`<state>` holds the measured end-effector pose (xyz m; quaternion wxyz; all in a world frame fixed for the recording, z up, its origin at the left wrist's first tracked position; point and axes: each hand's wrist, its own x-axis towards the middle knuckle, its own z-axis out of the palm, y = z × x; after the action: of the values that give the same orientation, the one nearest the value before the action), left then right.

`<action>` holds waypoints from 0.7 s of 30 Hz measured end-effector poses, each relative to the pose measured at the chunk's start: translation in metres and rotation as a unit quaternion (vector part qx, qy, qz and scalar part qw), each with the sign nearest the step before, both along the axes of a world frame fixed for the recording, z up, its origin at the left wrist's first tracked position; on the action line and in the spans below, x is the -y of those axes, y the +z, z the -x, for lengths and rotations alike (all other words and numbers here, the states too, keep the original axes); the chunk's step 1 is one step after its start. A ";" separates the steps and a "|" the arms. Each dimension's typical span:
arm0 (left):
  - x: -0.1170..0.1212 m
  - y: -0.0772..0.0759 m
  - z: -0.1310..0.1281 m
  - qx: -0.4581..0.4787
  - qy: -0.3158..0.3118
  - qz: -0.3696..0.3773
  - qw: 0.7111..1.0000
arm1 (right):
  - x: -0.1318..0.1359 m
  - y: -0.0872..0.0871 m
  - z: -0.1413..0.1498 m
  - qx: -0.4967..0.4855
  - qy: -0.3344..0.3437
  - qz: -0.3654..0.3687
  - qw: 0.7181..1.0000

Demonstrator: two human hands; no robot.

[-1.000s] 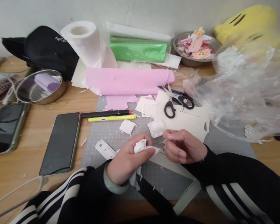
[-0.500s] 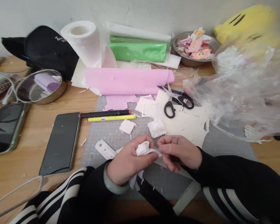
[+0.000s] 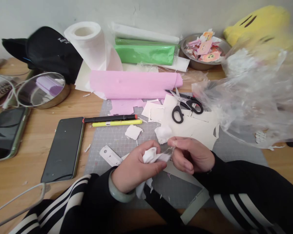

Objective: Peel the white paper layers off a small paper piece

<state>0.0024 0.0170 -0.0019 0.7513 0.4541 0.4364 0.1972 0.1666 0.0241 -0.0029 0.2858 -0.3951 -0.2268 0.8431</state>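
Observation:
My left hand [image 3: 134,169] is closed around a crumpled white wad [image 3: 150,155], soft like tissue or cloth, with a thin frayed end poking out past the thumb. Just right of it, my right hand [image 3: 192,154] has thumb and forefinger pinched together beside thin strands that trail from the wad. What sits between those fingertips is too fine to make out. A puffy white square [image 3: 163,134] lies on the cutting mat [image 3: 97,182] just beyond my hands. Left of it rests another white square [image 3: 133,132] with ragged edges.
Black-handled scissors [image 3: 177,114] lie on cream paper [image 3: 197,126]. A metal ruler [image 3: 109,155], yellow pen [image 3: 117,123] and phone [image 3: 63,149] are leftward. Behind stand a pink roll [image 3: 134,84], paper roll [image 3: 88,48] and bowl of scraps [image 3: 197,65]; plastic bags [image 3: 256,97] crowd the right.
My right hand has drawn slightly right and away from the wad, opening a gap where thin strands show. My left hand stays in place with the wad.

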 end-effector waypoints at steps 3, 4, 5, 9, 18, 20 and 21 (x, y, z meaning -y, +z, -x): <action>0.000 0.000 0.000 -0.005 -0.003 -0.002 1.000 | -0.003 0.000 -0.001 -0.034 -0.035 0.005 0.999; 0.000 0.000 0.000 -0.006 -0.004 -0.003 1.000 | -0.003 0.000 -0.002 -0.043 -0.039 0.007 0.998; 0.000 -0.001 0.000 -0.005 -0.005 -0.003 1.000 | -0.003 0.000 -0.002 -0.043 -0.039 0.006 0.998; 0.000 -0.001 0.000 0.004 -0.009 -0.005 1.000 | 0.003 -0.002 0.001 0.030 0.011 -0.023 0.999; 0.000 -0.001 0.004 0.022 0.040 0.036 0.998 | 0.010 0.003 0.004 0.091 0.108 -0.070 0.987; -0.001 -0.002 0.004 0.030 0.077 0.033 0.996 | 0.009 0.004 0.004 0.091 0.112 -0.067 0.987; -0.001 -0.003 0.003 0.028 0.096 0.022 0.995 | 0.009 0.004 0.004 0.091 0.116 -0.066 0.987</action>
<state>-0.0009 0.0181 -0.0044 0.7504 0.3880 0.4613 0.2712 0.1631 0.0155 0.0007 0.1896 -0.4212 -0.3515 0.8143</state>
